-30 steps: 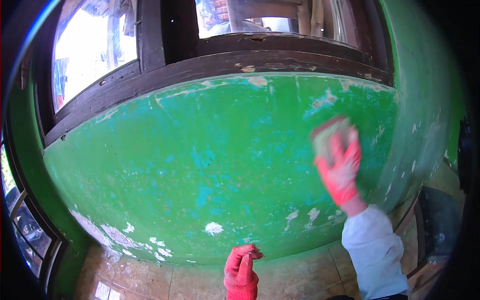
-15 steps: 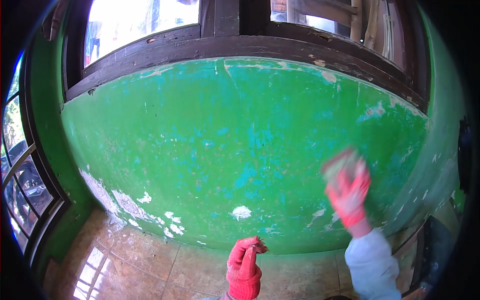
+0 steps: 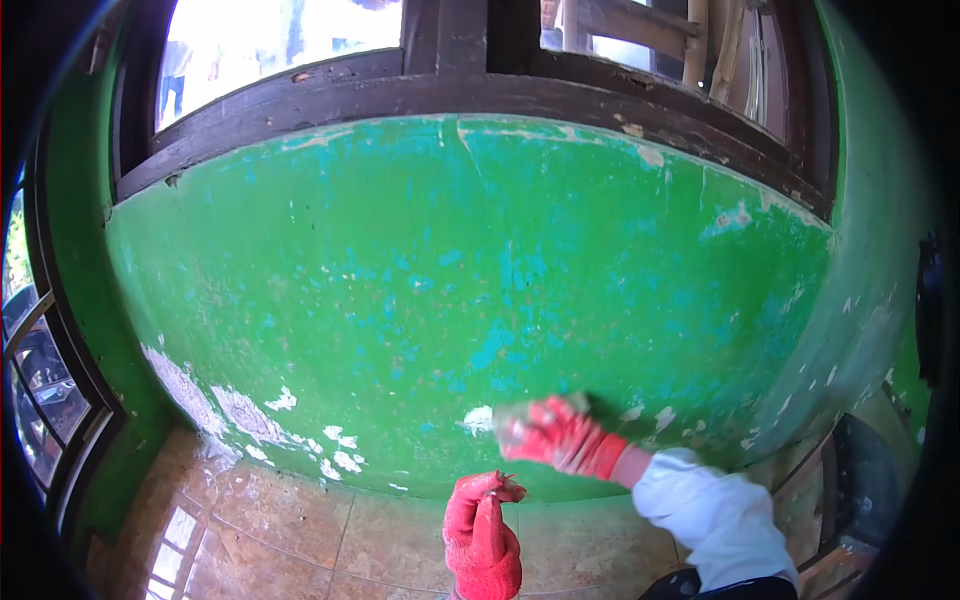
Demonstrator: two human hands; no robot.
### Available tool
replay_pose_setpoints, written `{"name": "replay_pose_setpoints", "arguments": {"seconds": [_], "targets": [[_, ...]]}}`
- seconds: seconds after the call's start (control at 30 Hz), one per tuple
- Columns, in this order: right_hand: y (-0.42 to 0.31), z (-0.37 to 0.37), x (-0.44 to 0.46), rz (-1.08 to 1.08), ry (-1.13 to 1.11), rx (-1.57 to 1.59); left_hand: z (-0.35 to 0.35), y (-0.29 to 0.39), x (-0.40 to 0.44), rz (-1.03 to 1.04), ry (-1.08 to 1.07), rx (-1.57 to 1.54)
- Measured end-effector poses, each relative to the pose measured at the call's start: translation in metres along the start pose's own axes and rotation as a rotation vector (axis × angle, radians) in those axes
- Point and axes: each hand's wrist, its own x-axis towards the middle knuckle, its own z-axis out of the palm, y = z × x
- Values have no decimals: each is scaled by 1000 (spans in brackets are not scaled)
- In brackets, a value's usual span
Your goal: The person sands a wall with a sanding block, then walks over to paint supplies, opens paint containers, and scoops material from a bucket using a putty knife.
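Observation:
My right hand (image 3: 560,437), in a red and whitish work glove, presses a flat grey-brown piece of sandpaper (image 3: 512,425) against the low part of the green wall (image 3: 380,240). It lies just right of a white bare patch (image 3: 480,419). The sandpaper is blurred and partly covered by the fingers. Down at the bottom middle, my left hand (image 3: 482,535) is raised in a red glove with its fingers curled together. Frayed bits show at the fingertips; whether anything is pinched there I cannot make out.
Dark wooden window frames (image 3: 440,92) run above the wall. Flaked white plaster (image 3: 245,412) marks its lower left. Brown tiles (image 3: 400,540) cover the floor, with crumbs near the wall. A barred window or door (image 3: 60,400) stands left; a dark object with wooden parts (image 3: 865,480) stands right.
My right hand has swept the sandpaper down and to the left across the wall, turning from upright to sideways. My left hand stays nearly in place; the view has shifted slightly.

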Motion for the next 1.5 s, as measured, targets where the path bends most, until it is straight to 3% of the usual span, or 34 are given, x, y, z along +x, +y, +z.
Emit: {"name": "replay_pose_setpoints", "arguments": {"seconds": [0.03, 0.1, 0.13, 0.2, 0.23, 0.3, 0.33, 0.4, 0.43, 0.47, 0.5, 0.57, 0.67, 0.73, 0.77, 0.87, 0.9, 0.97, 1.07, 1.1, 1.2, 1.23, 1.33, 1.4, 1.5], "targets": [[35, -31, 34, 50, 85, -29, -2, 0, 2, -2, 25, 50], [109, -99, 95, 519, 99, 83, -4, -1, 6, -6, 41, 42], [134, -127, 120, 460, 329, -271, -6, -3, 8, -30, 55, 42], [177, -153, 157, 547, 486, -451, -11, -14, 10, 82, -1, 168], [175, -151, 163, 541, 490, -447, -11, -17, 12, 186, -51, 299], [155, -140, 178, 671, 511, -471, -13, -20, 14, 184, -55, 299], [125, -122, 170, 622, 490, -363, -13, -17, 14, 179, -72, 297], [64, -61, 134, 705, -185, 146, -13, -10, 15, 163, -56, 360], [23, -20, 95, 224, 105, -109, -13, -9, 15, 99, 33, 203], [-5, 16, 60, -79, 34, -162, -14, -7, 13, 35, 122, 50], [-18, 19, 49, -219, -64, -180, -14, -4, 10, 34, 130, 59], [-8, 13, 63, -163, 59, -30, -13, 5, 6, 66, 142, 1], [53, -22, 131, 171, 315, 182, -18, 9, 8, 57, 171, 29], [96, -89, 188, 220, 328, -312, -20, 7, 11, 59, 164, 49], [108, -105, 211, 386, 326, -324, -21, 6, 12, 57, 157, 69], [103, -99, 233, 519, 409, -300, -22, 3, 13, 98, 156, 28], [82, -76, 224, 512, 347, -172, -24, 4, 12, 82, 154, 32], [15, 3, 166, 178, 209, -266, -29, 9, 15, 124, 198, 1], [-80, 77, 64, -258, -100, -162, -33, 22, 8, 165, 246, -22], [-79, 77, 64, -252, -99, -161, -36, 24, 5, 181, 238, 0], [-41, 35, 100, -75, -17, 62, -45, 26, 5, 208, 273, 38], [-14, 17, 131, 175, 296, 275, -47, 26, 7, 213, 279, 43], [87, -65, 211, 395, 397, -361, -47, 18, 14, 224, 345, -68], [121, -100, 238, 514, 489, -408, -50, 12, 17, 211, 322, -42], [82, -64, 218, 563, 417, -310, -51, 10, 18, 206, 334, -25]]}}
